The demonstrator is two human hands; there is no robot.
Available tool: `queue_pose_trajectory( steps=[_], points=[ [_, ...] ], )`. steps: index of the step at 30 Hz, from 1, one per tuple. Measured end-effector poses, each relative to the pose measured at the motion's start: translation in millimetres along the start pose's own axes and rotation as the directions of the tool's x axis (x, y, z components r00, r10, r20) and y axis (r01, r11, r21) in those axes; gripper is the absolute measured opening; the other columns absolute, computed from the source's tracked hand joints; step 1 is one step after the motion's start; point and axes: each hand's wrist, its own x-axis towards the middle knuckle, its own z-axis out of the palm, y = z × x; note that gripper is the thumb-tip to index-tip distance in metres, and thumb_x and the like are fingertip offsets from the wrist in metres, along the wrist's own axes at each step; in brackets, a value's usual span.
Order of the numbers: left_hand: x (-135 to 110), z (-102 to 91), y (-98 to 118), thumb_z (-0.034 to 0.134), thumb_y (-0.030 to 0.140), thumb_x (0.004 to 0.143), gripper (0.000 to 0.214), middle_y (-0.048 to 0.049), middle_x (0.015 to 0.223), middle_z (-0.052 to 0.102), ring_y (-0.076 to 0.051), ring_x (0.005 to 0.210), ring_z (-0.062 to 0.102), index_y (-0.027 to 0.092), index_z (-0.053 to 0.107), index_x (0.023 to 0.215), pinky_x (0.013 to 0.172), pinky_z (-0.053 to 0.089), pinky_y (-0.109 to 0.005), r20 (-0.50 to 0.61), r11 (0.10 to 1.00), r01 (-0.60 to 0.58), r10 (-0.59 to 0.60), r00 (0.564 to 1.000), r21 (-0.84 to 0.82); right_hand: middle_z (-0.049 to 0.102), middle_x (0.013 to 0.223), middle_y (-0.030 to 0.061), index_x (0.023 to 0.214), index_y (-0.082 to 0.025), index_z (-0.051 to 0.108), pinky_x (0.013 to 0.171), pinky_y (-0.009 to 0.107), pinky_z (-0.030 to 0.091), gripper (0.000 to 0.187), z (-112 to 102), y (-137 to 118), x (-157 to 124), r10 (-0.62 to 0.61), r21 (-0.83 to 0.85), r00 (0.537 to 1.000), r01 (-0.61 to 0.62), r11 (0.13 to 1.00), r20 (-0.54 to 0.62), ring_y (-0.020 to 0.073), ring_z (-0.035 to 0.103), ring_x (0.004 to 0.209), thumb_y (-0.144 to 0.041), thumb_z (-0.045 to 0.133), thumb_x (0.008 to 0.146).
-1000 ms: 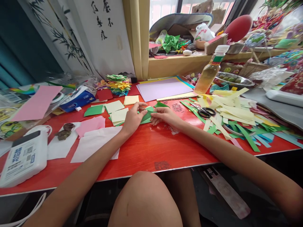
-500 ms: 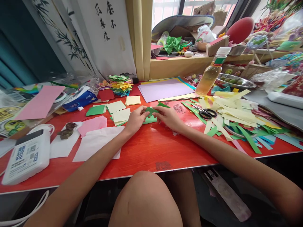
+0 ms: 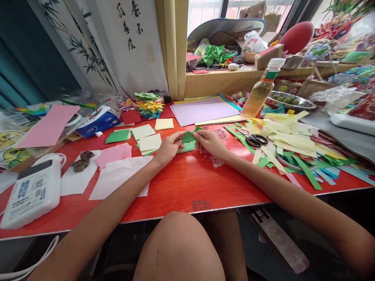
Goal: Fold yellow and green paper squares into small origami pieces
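A small piece of green paper (image 3: 188, 137) is held up between my two hands, bent along its upper edge. My left hand (image 3: 170, 148) pinches its left side, and my right hand (image 3: 208, 143) grips the right side between thumb and fingers. Just below it, more green paper (image 3: 188, 146) lies on the red table (image 3: 175, 187). Left of my left hand are pale cream paper squares (image 3: 150, 143) with green ones partly under them. A single cream stack (image 3: 164, 124) sits farther back.
Black-handled scissors (image 3: 254, 139) lie beside a heap of paper strips (image 3: 293, 136) on the right. A bottle (image 3: 260, 91) of amber liquid stands behind them. Lilac sheets (image 3: 202, 111) lie at the back. White tissue (image 3: 117, 179) and a white device (image 3: 32, 195) are on the left.
The green paper between my hands now shows a rounded, bent top. My right fingers have shifted slightly, drawing down along its right side. My left hand keeps nearly the same place.
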Motion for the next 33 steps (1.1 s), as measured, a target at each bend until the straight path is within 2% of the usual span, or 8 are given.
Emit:
queue_pose_trajectory(
  steps=[3,5,7,10,14,21,29,33],
  points=[
    [-0.2,-0.9,2.6,0.048,0.013,0.077,0.029,-0.0002,0.071,0.057,-0.008,0.055,0.052,0.016,0.058,0.104,0.053,0.046,-0.022,-0.035,0.999,0.015,-0.016,0.999,-0.048,0.057,0.058,-0.0010,0.073,-0.016,0.053,0.046,0.019,0.043,0.021,-0.6,0.4,0.4,-0.047,0.024,0.999,0.047,0.999,-0.011,0.0079,0.053,0.045,-0.034,0.048,0.084],
    [-0.7,-1.0,5.4,0.051,0.014,0.076,0.027,-0.0018,0.076,0.058,-0.009,0.059,0.055,0.016,0.057,0.102,0.052,0.048,-0.022,-0.057,0.995,0.004,-0.009,0.998,-0.099,0.056,0.061,-0.0021,0.087,-0.017,0.054,0.052,0.022,0.048,0.014,-0.6,0.2,0.5,-0.066,0.116,0.997,0.070,0.991,-0.033,0.0092,0.056,0.051,-0.030,0.052,0.082],
    [-1.3,-0.9,8.0,0.053,0.014,0.075,0.024,-0.0028,0.079,0.058,-0.010,0.062,0.057,0.015,0.058,0.099,0.051,0.050,-0.022,-0.073,0.991,-0.003,-0.007,0.997,-0.132,0.055,0.062,-0.0035,0.096,-0.020,0.051,0.056,0.024,0.051,0.018,-0.3,-0.8,0.3,-0.063,0.241,0.997,0.069,0.968,-0.033,0.0100,0.058,0.054,-0.029,0.054,0.081],
    [-2.0,-0.7,10.7,0.054,0.015,0.074,0.021,-0.0037,0.081,0.059,-0.010,0.062,0.057,0.014,0.059,0.095,0.052,0.051,-0.022,-0.082,0.987,0.001,-0.014,0.997,-0.162,0.054,0.062,-0.0041,0.094,-0.020,0.050,0.057,0.027,0.052,0.018,-0.1,-2.8,0.2,-0.043,0.383,0.999,0.046,0.923,-0.016,0.0109,0.059,0.055,-0.028,0.057,0.079],
    [-2.6,-2.0,11.5,0.056,0.016,0.073,0.019,-0.0031,0.081,0.059,-0.010,0.062,0.059,0.014,0.060,0.092,0.055,0.053,-0.022,-0.080,0.978,0.017,-0.034,0.996,-0.207,0.054,0.060,-0.0041,0.087,-0.018,0.052,0.059,0.026,0.053,0.016,-1.0,-1.9,1.4,-0.006,0.471,1.000,0.014,0.882,-0.020,0.0108,0.060,0.056,-0.026,0.060,0.076],
    [-3.7,-4.5,11.2,0.058,0.021,0.073,0.018,0.0002,0.074,0.057,-0.009,0.057,0.059,0.016,0.061,0.090,0.057,0.054,-0.025,-0.069,0.974,0.054,-0.070,0.995,-0.218,0.059,0.068,-0.0009,0.086,-0.017,0.057,0.062,0.024,0.053,0.016,-3.9,3.3,3.6,0.030,0.559,0.999,-0.046,0.828,0.037,0.0099,0.062,0.060,-0.025,0.063,0.074],
    [-2.4,-4.5,11.6,0.058,0.019,0.072,0.014,-0.0017,0.079,0.061,-0.007,0.056,0.056,0.014,0.065,0.083,0.057,0.053,-0.023,-0.107,0.951,0.075,-0.112,0.988,-0.301,0.065,0.076,0.0018,0.086,-0.016,0.065,0.070,0.022,0.054,0.013,-4.6,-1.7,4.1,0.134,0.625,0.988,-0.156,0.765,0.083,0.0084,0.062,0.063,-0.019,0.063,0.074],
    [-3.4,-3.9,14.3,0.057,0.016,0.072,0.013,-0.0033,0.084,0.064,-0.007,0.056,0.056,0.014,0.066,0.080,0.058,0.053,-0.023,-0.120,0.952,0.071,-0.111,0.986,-0.297,0.065,0.080,0.0029,0.084,-0.016,0.066,0.073,0.022,0.054,0.012,-5.2,-3.1,3.6,0.154,0.638,0.982,-0.186,0.747,0.106,0.0085,0.062,0.066,-0.022,0.065,0.074]
  ],
)
